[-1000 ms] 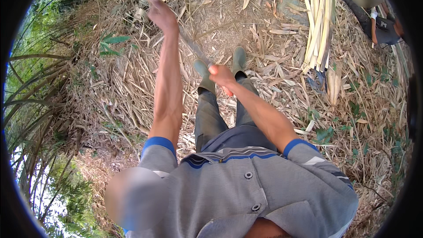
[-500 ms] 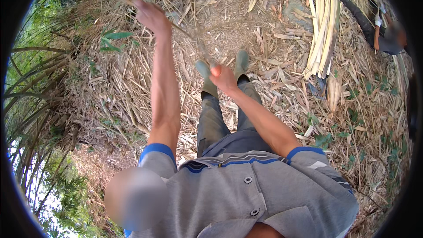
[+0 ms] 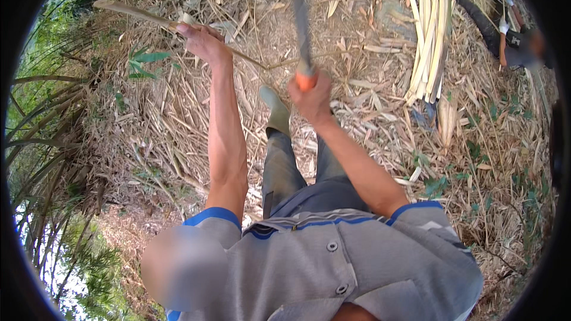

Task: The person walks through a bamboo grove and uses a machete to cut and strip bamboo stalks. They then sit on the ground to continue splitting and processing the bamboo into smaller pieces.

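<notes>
My left hand point(image 3: 205, 44) is closed around a thin bamboo stalk point(image 3: 134, 12), raised at the upper left. Past the hand, the stalk slopes down toward the middle, where a bend shows in it. In my right hand point(image 3: 313, 96) is the orange handle point(image 3: 306, 79) of a machete, with fingers wrapped round it. Its long dark blade point(image 3: 300, 21) points away from me, passes in front of the stalk's thin end, and runs out at the top edge; motion blurs it slightly.
Split pale bamboo strips point(image 3: 429, 38) lie bundled at the right. Dry leaves and chips point(image 3: 363, 125) litter the ground around my boots point(image 3: 275, 107). Green bamboo stems point(image 3: 44, 142) arch at the left. Another person point(image 3: 526, 47) with a gloved hand is at the far right, beside a dark trunk point(image 3: 479, 18).
The machete has swung up from low near my boots, its blade now pointing away from me. My left hand keeps hold of the stalk, nearly in place.
</notes>
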Action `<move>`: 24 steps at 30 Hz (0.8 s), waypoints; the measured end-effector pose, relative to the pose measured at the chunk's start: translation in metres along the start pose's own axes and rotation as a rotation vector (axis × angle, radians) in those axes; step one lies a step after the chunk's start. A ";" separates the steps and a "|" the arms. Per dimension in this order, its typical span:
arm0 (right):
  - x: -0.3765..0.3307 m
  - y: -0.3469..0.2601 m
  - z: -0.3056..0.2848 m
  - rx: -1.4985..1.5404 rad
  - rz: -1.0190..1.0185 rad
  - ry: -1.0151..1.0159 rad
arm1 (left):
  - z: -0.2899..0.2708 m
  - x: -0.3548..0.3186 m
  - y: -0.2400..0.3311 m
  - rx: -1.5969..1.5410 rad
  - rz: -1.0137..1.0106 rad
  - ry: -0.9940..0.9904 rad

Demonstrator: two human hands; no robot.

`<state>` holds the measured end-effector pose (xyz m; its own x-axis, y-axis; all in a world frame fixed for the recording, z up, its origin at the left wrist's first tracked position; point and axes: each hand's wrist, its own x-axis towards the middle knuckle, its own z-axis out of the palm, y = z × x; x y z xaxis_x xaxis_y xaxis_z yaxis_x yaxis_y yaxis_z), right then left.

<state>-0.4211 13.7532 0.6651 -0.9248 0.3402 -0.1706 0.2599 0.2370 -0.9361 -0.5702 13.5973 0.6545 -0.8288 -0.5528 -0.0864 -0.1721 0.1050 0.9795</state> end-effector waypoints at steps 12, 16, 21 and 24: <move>0.001 0.028 -0.008 0.320 0.405 -0.227 | -0.010 0.004 -0.019 -0.077 -0.037 -0.003; 0.040 -0.013 -0.009 0.415 0.107 0.013 | -0.009 0.007 -0.035 -0.055 -0.009 -0.050; -0.050 0.131 0.016 -0.478 0.674 -0.758 | 0.022 0.032 0.018 -0.042 0.109 -0.120; -0.117 0.165 0.006 -0.264 0.510 -0.685 | 0.021 0.058 0.038 -0.042 0.292 -0.140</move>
<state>-0.2719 13.7467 0.5290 -0.6206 -0.1367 -0.7721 0.6621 0.4361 -0.6094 -0.6359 13.5862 0.6827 -0.9055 -0.3854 0.1777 0.1033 0.2061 0.9731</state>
